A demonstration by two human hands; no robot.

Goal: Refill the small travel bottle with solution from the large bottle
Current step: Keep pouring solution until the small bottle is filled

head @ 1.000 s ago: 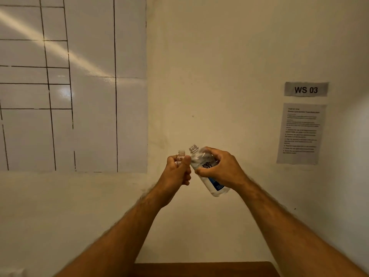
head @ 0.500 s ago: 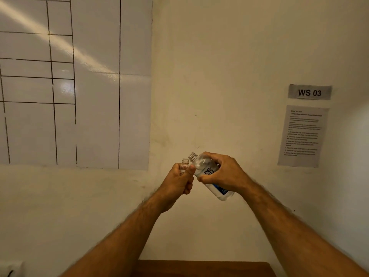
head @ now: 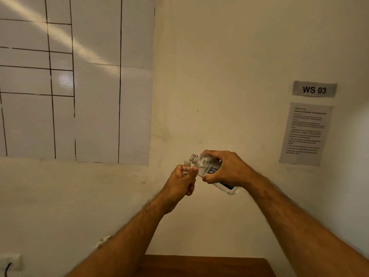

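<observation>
My left hand [head: 182, 183] is closed around the small clear travel bottle [head: 186, 166], held upright in the air with its open threaded neck showing above my fingers. My right hand [head: 225, 170] grips the large clear bottle [head: 207, 168], which has a white label and a blue band near its base. The large bottle is tilted to the left. Its uncapped mouth sits just above and to the right of the small bottle's mouth, almost touching. No caps are in view. I cannot see any stream of liquid.
A brown wooden table [head: 199, 265] shows only at the bottom edge, below my arms. On the wall hang a white gridded sheet [head: 79, 80], a "WS 03" sign [head: 314, 89] and a printed instruction page [head: 304, 133]. A wall socket [head: 10, 262] sits low at left.
Both hands have drifted slightly right and down in the view. The large bottle's mouth has come closer to the small bottle's mouth. The grips are unchanged.
</observation>
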